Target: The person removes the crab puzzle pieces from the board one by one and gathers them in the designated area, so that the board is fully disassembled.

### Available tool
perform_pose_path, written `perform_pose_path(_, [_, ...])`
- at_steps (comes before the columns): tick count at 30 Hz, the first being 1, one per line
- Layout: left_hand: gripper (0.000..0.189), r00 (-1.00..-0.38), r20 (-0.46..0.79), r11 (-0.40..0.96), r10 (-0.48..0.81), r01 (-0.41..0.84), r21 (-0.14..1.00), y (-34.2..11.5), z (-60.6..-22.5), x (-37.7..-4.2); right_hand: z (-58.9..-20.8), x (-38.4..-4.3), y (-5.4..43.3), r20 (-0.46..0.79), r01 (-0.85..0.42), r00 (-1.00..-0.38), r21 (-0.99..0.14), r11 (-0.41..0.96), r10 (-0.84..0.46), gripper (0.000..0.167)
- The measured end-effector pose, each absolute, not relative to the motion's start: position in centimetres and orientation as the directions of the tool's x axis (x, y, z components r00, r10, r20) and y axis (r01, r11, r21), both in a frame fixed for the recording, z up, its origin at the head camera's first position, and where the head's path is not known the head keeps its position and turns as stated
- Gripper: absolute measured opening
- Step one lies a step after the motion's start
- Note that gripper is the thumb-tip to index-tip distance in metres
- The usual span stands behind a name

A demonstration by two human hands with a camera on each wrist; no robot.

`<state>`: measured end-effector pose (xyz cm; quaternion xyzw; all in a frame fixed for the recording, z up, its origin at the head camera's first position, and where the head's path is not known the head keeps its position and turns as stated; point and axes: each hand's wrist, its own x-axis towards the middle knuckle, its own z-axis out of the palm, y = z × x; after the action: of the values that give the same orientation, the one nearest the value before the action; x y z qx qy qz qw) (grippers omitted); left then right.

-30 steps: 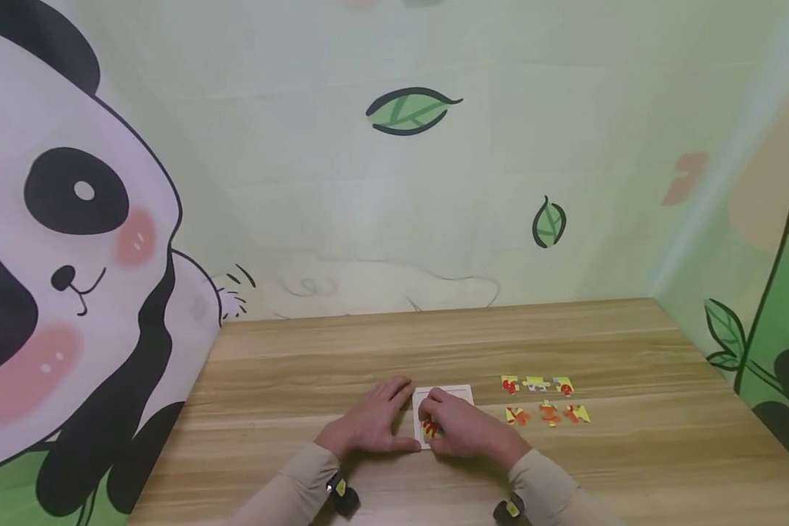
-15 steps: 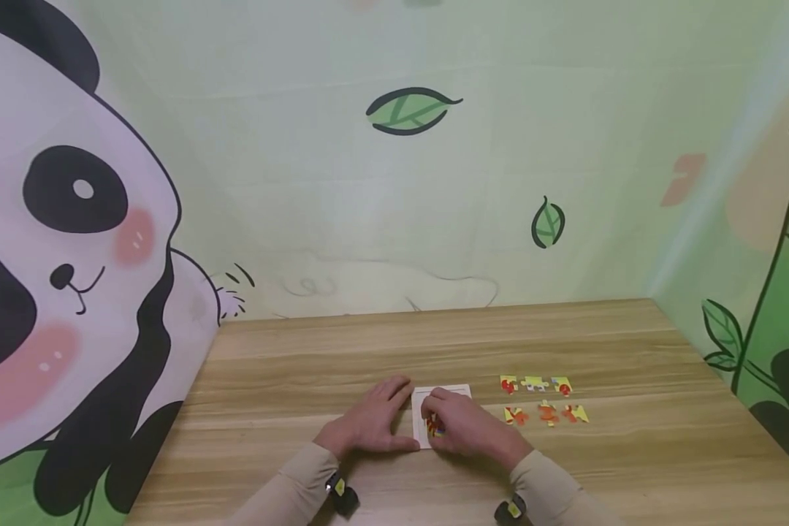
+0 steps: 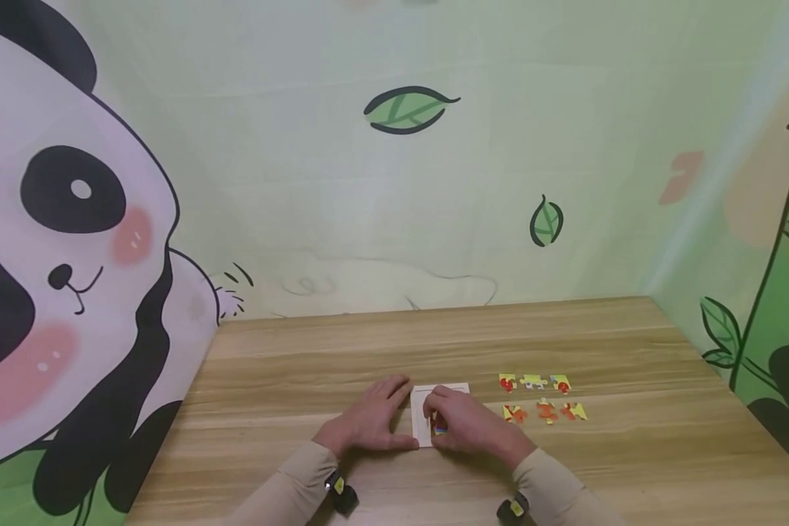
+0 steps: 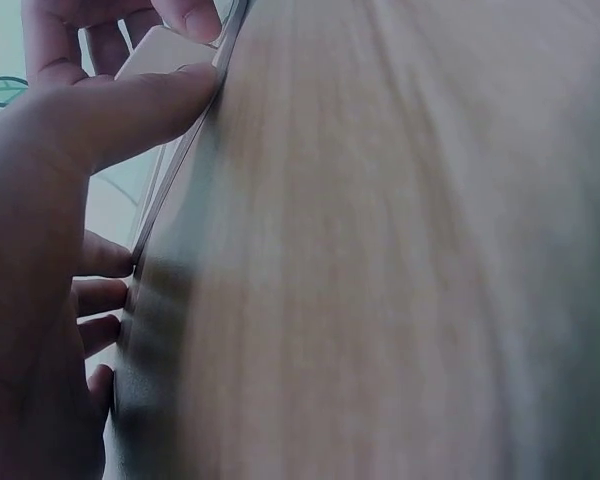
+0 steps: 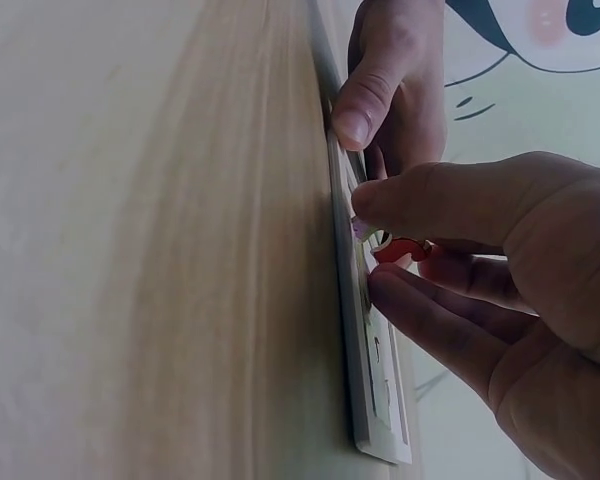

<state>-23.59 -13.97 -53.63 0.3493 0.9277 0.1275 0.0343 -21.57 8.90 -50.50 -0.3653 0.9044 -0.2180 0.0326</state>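
A small white puzzle frame (image 3: 421, 413) lies on the wooden table in front of me. My left hand (image 3: 371, 418) rests at its left side, the thumb at the near left corner and the fingers spread on the table. Over the frame, my right hand (image 3: 472, 426) pinches a colourful jigsaw piece (image 5: 402, 248) between thumb and fingers. Red shows on that piece in the right wrist view, and most of it is hidden by the fingers. In the left wrist view the left thumb (image 4: 165, 105) presses against the frame's edge.
To the right of the frame, several loose jigsaw pieces lie in two rows; one is a yellow piece (image 3: 533, 382) in the far row, another an orange piece (image 3: 547, 411) in the near row. A wall cloth (image 3: 289, 146) with a panda and leaves stands behind the table.
My right hand has shifted slightly right over the frame, with the held piece moving along, and less of its red and yellow shows. My left hand stays in place.
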Motion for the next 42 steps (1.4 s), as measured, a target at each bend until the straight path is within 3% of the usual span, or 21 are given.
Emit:
perform_pose_path(28, [0.102,-0.74,0.058,0.713,0.67,0.663,0.229,-14.1,-54.2,-23.9,-50.2,-21.8,9.8,0.114,-0.604,-0.74,-0.545,0.582,-0.662,0.025])
perform_pose_path(42, [0.103,-0.754,0.026,0.73,0.656,0.643,0.233,-14.0,-54.1,-23.8,-49.7,-21.8,11.5,0.149,-0.632,-0.73,-0.519,0.575,-0.667,0.027])
